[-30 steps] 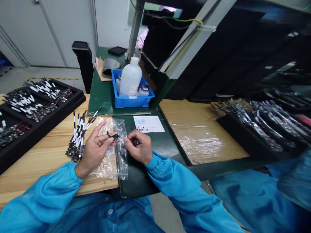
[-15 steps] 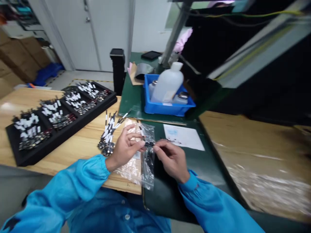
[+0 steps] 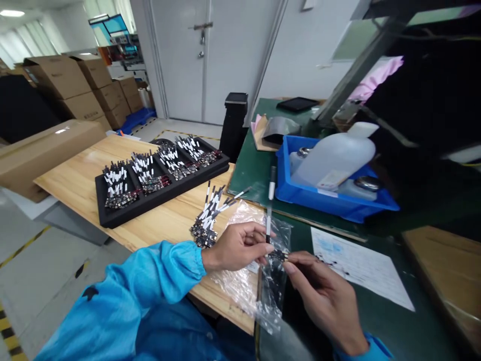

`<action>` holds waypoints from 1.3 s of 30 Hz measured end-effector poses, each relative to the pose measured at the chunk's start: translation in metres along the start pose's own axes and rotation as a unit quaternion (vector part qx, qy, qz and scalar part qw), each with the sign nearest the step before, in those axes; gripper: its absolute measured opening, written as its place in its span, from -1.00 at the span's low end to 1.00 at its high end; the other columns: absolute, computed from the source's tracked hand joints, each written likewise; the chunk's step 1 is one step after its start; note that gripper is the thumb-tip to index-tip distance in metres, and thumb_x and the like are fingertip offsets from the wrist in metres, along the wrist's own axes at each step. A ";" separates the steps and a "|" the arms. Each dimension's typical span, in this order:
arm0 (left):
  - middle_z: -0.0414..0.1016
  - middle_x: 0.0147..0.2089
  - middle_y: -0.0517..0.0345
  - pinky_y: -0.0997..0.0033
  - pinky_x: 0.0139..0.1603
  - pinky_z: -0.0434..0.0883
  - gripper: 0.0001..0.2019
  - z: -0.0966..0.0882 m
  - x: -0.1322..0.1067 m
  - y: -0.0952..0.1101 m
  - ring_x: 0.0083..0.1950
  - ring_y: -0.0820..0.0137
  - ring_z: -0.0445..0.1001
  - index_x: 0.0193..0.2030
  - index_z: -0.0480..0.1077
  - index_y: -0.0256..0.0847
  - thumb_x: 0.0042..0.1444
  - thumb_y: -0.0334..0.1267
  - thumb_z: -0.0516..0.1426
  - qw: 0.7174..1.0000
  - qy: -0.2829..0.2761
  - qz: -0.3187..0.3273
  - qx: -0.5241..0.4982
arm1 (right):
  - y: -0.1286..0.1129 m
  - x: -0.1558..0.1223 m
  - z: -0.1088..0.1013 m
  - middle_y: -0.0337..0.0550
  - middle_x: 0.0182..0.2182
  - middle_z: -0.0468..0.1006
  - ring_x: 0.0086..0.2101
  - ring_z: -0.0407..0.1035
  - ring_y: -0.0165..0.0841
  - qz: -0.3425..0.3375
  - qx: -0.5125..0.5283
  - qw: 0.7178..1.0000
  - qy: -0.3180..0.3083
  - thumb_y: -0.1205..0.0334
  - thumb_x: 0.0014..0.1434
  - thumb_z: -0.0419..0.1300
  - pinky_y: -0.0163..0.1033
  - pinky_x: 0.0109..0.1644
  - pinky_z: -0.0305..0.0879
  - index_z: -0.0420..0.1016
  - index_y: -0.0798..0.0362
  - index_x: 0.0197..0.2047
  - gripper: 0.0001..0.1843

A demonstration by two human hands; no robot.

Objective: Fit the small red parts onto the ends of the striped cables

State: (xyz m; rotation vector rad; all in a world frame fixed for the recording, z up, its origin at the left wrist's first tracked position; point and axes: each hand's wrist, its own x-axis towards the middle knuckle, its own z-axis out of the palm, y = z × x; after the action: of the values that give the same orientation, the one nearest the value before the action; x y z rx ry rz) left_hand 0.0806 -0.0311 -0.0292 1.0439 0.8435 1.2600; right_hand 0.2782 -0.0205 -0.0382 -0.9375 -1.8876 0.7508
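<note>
Between my hands is a small black circuit board [image 3: 278, 255] with a black-and-white strip [image 3: 269, 205] standing up from it. My left hand [image 3: 240, 245] is closed, pinching the board's left end between thumb and fingers. At the board's right edge, the thumb and forefinger of my right hand [image 3: 326, 291] are pinched together; whether they grip the board or a tiny part on it is too small to tell. Beneath lies a clear plastic bag [image 3: 240, 296]. Left of my left hand, a pile of similar circuit boards [image 3: 205, 235] rests on the wooden table [image 3: 165, 240].
A black compartment tray [image 3: 161, 208] on the table holds several groups of such boards. Ahead, a blue bin [image 3: 338, 210] holds a white plastic bottle [image 3: 334, 155] and smaller jars. A printed sheet [image 3: 361, 271] with small dark pieces lies on the green mat [image 3: 379, 326].
My view has swung left, so everything sits further right in the picture. Both hands keep their place at the board, and its strip now shows more clearly upright.
</note>
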 end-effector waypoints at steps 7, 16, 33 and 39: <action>0.45 -0.44 0.26 0.53 -0.50 0.42 -0.51 -0.040 -0.020 0.063 -0.54 0.48 0.50 0.03 0.41 -0.28 0.02 -0.08 0.37 0.990 0.109 0.082 0.044 | -0.004 0.002 -0.002 -0.16 -0.34 0.59 -0.39 0.49 -0.31 -0.013 -0.048 0.999 0.012 0.10 0.22 0.29 -0.29 -0.34 0.44 0.56 -0.04 -0.21 -0.86; 0.35 -0.52 0.35 0.60 -0.63 0.17 -0.37 -0.194 -0.117 0.169 -0.61 0.57 0.28 0.12 0.33 -0.29 -0.08 -0.16 0.39 0.907 0.361 0.079 0.203 | -0.004 0.002 -0.001 -0.13 -0.33 0.59 -0.39 0.50 -0.28 -0.056 -0.063 0.996 0.006 0.10 0.25 0.26 -0.24 -0.34 0.43 0.55 -0.02 -0.24 -0.85; 0.55 -0.40 0.12 0.41 -0.32 0.31 -0.56 -0.198 -0.133 0.165 -0.36 0.30 0.46 -0.05 0.60 -0.21 0.12 0.08 0.19 0.648 0.407 0.009 0.643 | -0.005 0.004 -0.009 -0.15 -0.41 0.58 -0.45 0.44 -0.32 0.007 -0.085 0.988 0.128 0.08 0.23 0.26 -0.21 -0.33 0.36 0.57 0.00 -0.25 -0.82; 0.63 -0.06 -0.03 0.34 -0.17 0.40 -0.65 -0.131 -0.085 0.126 -0.17 0.20 0.53 -0.07 0.63 -0.18 0.19 -0.02 0.15 0.795 0.068 -0.014 0.603 | -0.002 0.006 -0.014 -0.18 -0.45 0.56 -0.50 0.40 -0.37 0.040 -0.074 0.979 0.187 0.10 0.22 0.26 -0.26 -0.39 0.33 0.57 0.05 -0.28 -0.80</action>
State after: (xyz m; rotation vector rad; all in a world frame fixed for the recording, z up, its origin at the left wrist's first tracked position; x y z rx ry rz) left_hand -0.0952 -0.0962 0.0424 1.9145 1.8687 0.6612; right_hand 0.2880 -0.0152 -0.0280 -1.1646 -1.5971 0.4443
